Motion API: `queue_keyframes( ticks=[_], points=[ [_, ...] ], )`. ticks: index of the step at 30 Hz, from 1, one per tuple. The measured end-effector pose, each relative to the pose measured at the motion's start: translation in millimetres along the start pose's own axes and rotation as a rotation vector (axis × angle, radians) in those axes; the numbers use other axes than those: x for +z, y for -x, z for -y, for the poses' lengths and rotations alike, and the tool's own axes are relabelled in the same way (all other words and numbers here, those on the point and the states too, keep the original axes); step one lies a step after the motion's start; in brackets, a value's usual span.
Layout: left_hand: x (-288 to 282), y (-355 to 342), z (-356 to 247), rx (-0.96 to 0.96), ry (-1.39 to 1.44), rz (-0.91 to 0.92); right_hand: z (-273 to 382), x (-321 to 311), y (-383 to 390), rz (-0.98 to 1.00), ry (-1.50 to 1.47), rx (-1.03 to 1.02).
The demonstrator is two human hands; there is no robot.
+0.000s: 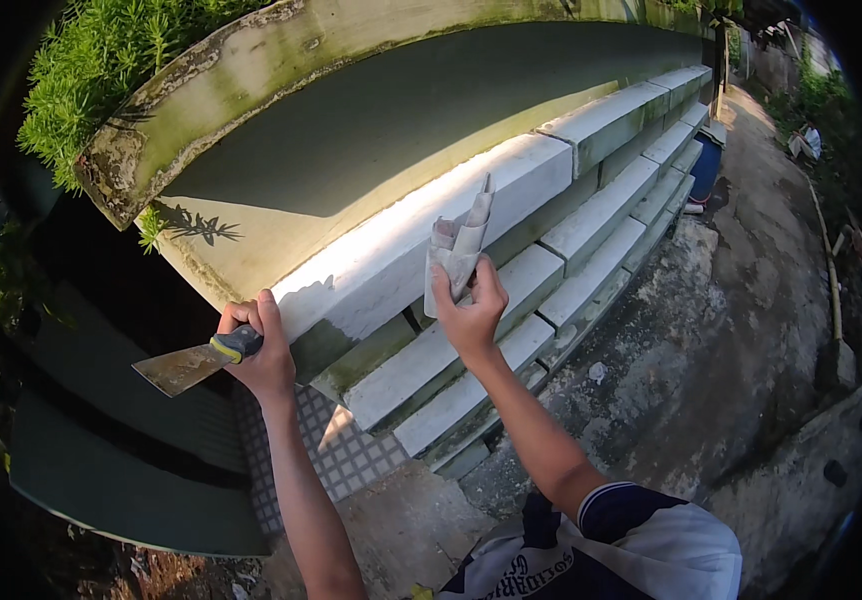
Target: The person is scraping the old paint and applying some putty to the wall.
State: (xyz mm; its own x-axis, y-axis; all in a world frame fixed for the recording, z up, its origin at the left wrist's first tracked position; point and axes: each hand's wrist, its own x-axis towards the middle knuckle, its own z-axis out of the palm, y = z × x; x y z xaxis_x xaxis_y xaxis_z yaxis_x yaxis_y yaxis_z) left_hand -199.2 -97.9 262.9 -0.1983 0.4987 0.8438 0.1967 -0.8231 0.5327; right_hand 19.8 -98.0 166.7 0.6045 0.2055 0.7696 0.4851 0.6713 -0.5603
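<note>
Head view showed a scraper [191,367], its flat metal blade brown-stained, its handle dark grey with a yellow edge. The left hand [259,352] held this handle, and the blade pointed outward to the left. The right hand [471,312] pinched a folded, pale grey sheet [459,245], whose material I could not tell, near long white blocks [526,165] with greenish sides, arranged like steps.

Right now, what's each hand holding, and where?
Left hand: scraper, by its dark handle. Right hand: crumpled pale sheet, pinched at its lower part; material unclear.
</note>
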Motion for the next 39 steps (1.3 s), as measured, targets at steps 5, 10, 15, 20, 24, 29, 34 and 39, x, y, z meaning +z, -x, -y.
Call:
queue_keyframes(
  ticks=[5, 10, 15, 20, 24, 29, 34, 39],
  points=[
    [3, -1, -2, 0.055, -0.004, -0.017, 2, 0, -11, -0.093, -0.054, 0.164],
    [0, 0, 2, 0.074, -0.040, -0.015, 12, -19, -20, 0.197, 0.025, 0.130],
    [0, 1, -2, 0.018, 0.009, 0.006, 15, -30, -23, 0.213, -0.616, 0.545],
    [-1, -1, -1, 0.065, -0.009, 0.016, 10, -51, -29, 0.410, -1.099, 0.810],
    [1, 0, 2, 0.069, -0.027, 0.017, 9, -58, -26, 0.386, -1.123, 0.856],
    [-1, 1, -6, 0.003, 0.007, 0.023, 7, -58, -19, 0.506, -1.263, 0.877],
    [-1, 1, -6, 0.008, -0.016, 0.019, 14, -61, -9, 0.530, -1.129, 0.793],
    [0, 0, -3, 0.050, -0.029, 0.025, 26, -61, -3, 0.514, -1.085, 0.882]
  ],
)
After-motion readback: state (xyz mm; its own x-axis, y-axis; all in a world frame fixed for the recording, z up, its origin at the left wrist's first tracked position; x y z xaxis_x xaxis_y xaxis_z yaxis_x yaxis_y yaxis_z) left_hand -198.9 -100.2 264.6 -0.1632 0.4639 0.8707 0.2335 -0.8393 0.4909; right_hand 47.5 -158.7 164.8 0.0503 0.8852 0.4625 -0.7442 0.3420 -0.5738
